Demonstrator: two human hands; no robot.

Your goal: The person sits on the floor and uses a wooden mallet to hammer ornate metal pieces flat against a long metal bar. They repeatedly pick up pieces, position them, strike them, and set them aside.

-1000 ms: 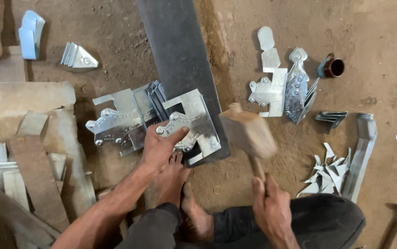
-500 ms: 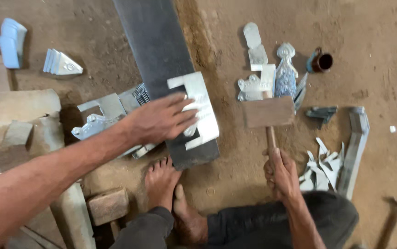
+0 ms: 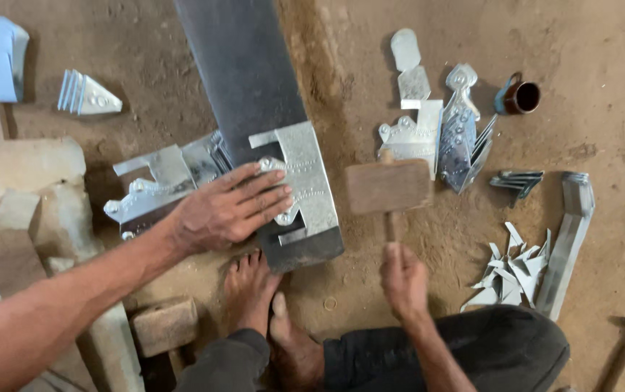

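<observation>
My left hand [image 3: 229,209] lies flat, fingers spread, on an embossed sheet-metal cutout [image 3: 299,181] that rests on the near end of a long dark steel bar [image 3: 251,109]. My right hand [image 3: 404,279] grips the handle of a wooden mallet [image 3: 388,187], whose block head hangs just right of the bar, above the dirt. More cut metal pieces [image 3: 156,185] are stacked left of the bar, partly under my left hand. My bare feet [image 3: 265,308] sit below the bar's end.
Ornamental metal shapes [image 3: 439,134] and a small dark cup [image 3: 519,96] lie at the right. Offcuts [image 3: 508,272] and a long folded strip [image 3: 570,243] are lower right. Stone blocks [image 3: 26,181] and folded pieces [image 3: 87,94] are at the left, another hammer [image 3: 621,348] at bottom right.
The mallet went from raised over the bar to lowered at its right side. My left hand shifted from gripping the cutout's edge to pressing flat on it.
</observation>
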